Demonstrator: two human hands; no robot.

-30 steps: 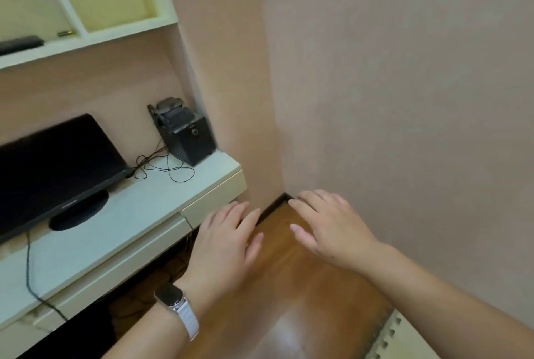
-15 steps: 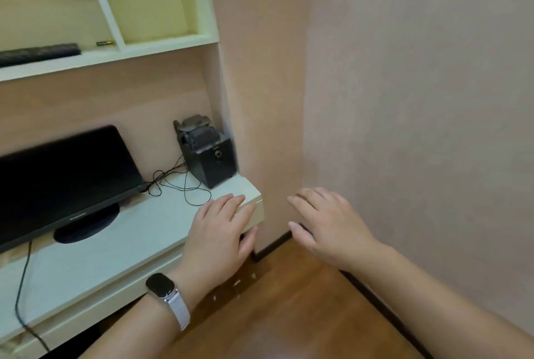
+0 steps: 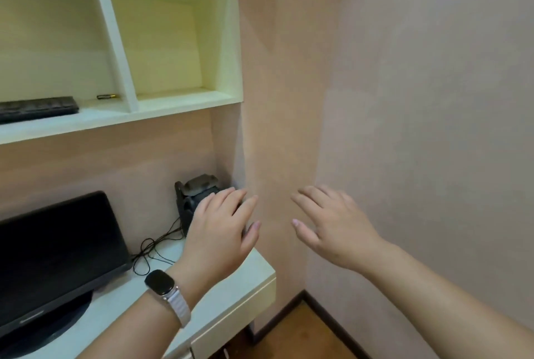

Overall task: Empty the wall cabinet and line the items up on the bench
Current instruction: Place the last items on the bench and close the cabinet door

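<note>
Both hands are held out empty, fingers spread. Left hand (image 3: 221,231) is seen above the bench (image 3: 231,301), in front of a black speaker (image 3: 190,199). Right hand (image 3: 335,225) is raised before the wall. In the cabinet (image 3: 127,40), a keyboard (image 3: 37,107) and a battery (image 3: 106,96) are lying in the left compartment.

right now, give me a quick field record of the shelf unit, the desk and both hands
left compartment: black keyboard, small battery-like item
right compartment: nothing visible inside
desk: monitor, black speaker, tangled cable
left hand: empty, fingers spread, in front of the speaker
right hand: empty, fingers spread, in front of the wall
wrist: smartwatch on the left
</note>
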